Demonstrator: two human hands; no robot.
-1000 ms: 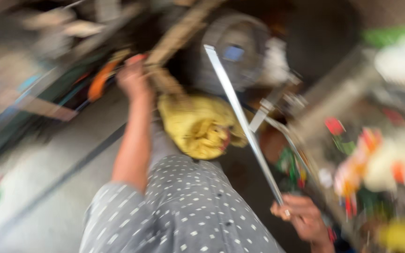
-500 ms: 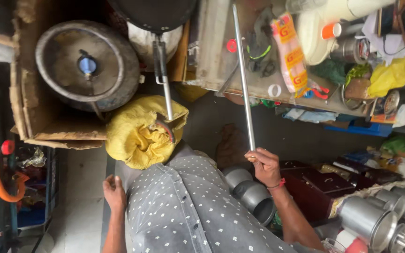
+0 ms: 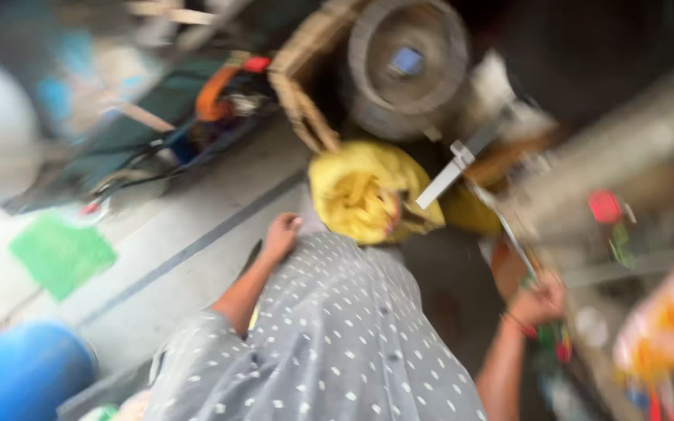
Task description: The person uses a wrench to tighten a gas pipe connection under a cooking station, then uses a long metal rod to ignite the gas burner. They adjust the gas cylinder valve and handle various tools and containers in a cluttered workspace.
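A: What is seen largest in the blurred view?

B: A grey concrete floor is seen, crossed by a dark line. A grey shirt with white dots fills the lower middle. A blue barrel is cut off at the floor's lower left corner, and a green patch lies on the floor just above it.

A: And further up?

B: A round metal pan is set in a cardboard box at the floor's top edge. A yellow bag is bunched up just below the box, near the shirt. An orange hose is seen left of the box, among dark cables.

A: How are the hands placed?

B: The right hand is clenched around the lower end of a long metal strip, at the right edge of the floor beside cluttered shelves. The strip is tilted up and leftward, its pale end lying just right of the yellow bag. The left hand is held low beside the shirt, close to the bag; whether it is released or closed cannot be told through the blur.
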